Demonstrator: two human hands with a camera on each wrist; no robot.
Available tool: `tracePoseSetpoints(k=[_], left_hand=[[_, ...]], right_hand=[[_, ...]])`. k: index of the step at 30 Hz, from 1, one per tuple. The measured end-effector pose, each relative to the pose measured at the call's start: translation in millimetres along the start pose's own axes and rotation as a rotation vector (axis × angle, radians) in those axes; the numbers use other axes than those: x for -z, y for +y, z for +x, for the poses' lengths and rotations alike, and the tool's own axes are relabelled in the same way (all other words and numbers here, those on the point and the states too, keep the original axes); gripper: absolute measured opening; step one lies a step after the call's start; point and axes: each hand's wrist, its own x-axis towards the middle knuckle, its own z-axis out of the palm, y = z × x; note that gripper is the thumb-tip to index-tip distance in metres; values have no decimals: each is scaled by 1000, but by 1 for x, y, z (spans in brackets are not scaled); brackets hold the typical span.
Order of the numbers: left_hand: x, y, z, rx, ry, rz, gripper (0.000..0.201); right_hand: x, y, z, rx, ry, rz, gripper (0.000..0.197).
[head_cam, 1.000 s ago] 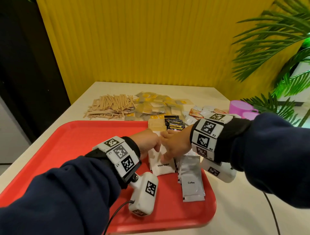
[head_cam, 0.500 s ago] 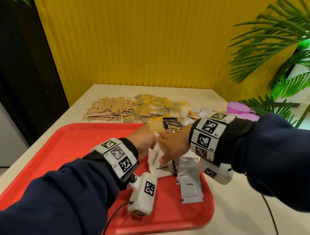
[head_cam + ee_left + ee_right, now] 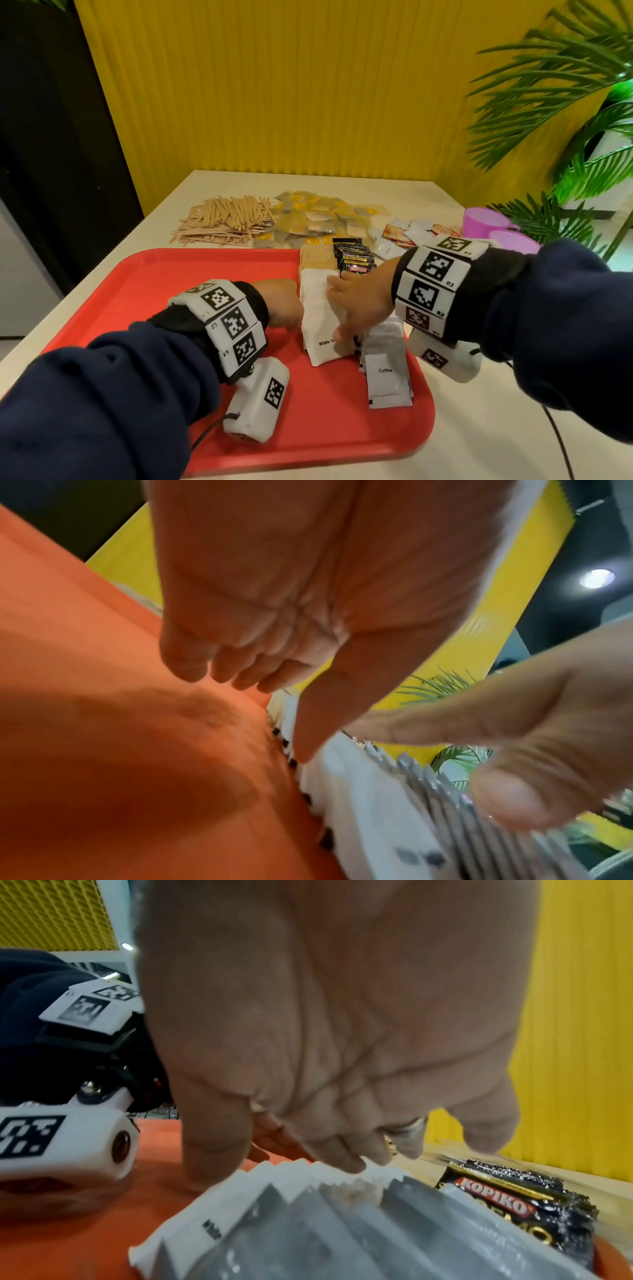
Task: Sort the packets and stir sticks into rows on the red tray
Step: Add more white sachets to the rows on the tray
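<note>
While both hands work a row of white sugar packets (image 3: 318, 315) on the red tray (image 3: 144, 291), the right hand (image 3: 359, 308) presses it with spread fingers; the left hand (image 3: 284, 303) beside it is curled, touching with its thumb. Coffee packets (image 3: 387, 370) lie beside the right hand, Kopiko sachets (image 3: 354, 258) beyond it. Stir sticks (image 3: 226, 219) remain unsorted on the surface (image 3: 479, 445) farther off. Left fingertips are hidden from above.
</note>
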Motion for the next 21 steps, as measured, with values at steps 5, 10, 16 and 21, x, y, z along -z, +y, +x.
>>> tracePoseSetpoints(k=[5,10,16,21], left_hand=[[1,-2,-1,18,5,6,38],[1,-1,-3,27,-13,74,39],[2,12,-6,-64,-58,311,36],[4,11,-2,-102,-117,450,36]], right_hand=[[5,-4,-3,-14,221,42,74],[-1,-22,-4,-111,39,-96,74],[0,-33,-8,-134,29,-137,66],[-9,-37,-7,-177,77,6,69]])
